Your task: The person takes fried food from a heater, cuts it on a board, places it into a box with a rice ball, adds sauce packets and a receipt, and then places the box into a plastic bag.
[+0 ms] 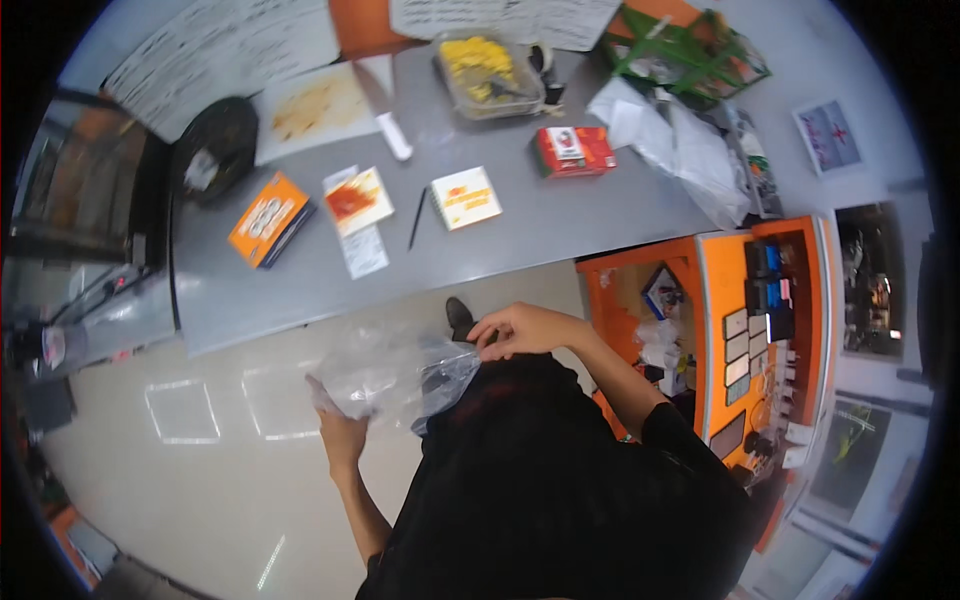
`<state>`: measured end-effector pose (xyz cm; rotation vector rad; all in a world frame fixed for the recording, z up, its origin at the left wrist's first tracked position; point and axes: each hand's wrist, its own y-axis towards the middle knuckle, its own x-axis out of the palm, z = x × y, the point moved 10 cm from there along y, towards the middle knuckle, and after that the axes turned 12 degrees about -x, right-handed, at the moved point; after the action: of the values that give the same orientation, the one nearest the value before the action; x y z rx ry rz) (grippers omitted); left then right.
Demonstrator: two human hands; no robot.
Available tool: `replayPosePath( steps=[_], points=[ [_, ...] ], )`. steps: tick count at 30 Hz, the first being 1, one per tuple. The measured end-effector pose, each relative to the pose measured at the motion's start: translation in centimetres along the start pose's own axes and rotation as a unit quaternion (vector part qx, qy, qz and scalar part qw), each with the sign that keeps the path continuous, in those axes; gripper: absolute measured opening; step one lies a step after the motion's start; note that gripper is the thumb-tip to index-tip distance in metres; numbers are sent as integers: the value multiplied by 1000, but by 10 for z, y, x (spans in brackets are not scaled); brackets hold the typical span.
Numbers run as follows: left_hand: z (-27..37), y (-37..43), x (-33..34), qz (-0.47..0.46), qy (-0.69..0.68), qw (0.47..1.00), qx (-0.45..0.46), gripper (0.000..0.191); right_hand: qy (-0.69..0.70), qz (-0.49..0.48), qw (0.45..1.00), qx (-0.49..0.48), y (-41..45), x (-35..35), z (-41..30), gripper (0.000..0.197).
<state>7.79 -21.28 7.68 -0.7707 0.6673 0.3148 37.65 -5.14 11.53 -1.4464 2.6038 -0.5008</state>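
Note:
A clear plastic bag (397,371) is stretched between my hands, in front of my body and below the table's front edge. My left hand (341,420) is at the bag's left end, its fingers partly hidden by the plastic. My right hand (506,334) pinches the bag's right edge. On the grey table (300,296) beyond are an orange box (270,217), a small stained carton (360,201) over a paper slip (365,251), a dark pen (418,219), a white box with yellow print (465,199) and a red box (576,151).
Farther back lie a knife (391,135), a stained cutting board (319,109), a black round pan (217,150) and a clear tub of yellow food (491,75). White plastic bags (690,150) and a green rack (682,56) are at right, above an orange cabinet (720,330).

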Motion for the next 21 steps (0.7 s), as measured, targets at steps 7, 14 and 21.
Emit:
replayPosePath(
  steps=[7,14,21],
  points=[
    [-68,11,142,-160,124,974,-103,134,-188,53,968,156,-97,-179,202,21],
    [-158,39,211,-7,141,972,-190,117,10,268,961,70,-175,-409,151,25],
    [-63,-35,292,-78,111,922,-364,123,-357,398,844,47,-222,-715,121,22]
  ],
)
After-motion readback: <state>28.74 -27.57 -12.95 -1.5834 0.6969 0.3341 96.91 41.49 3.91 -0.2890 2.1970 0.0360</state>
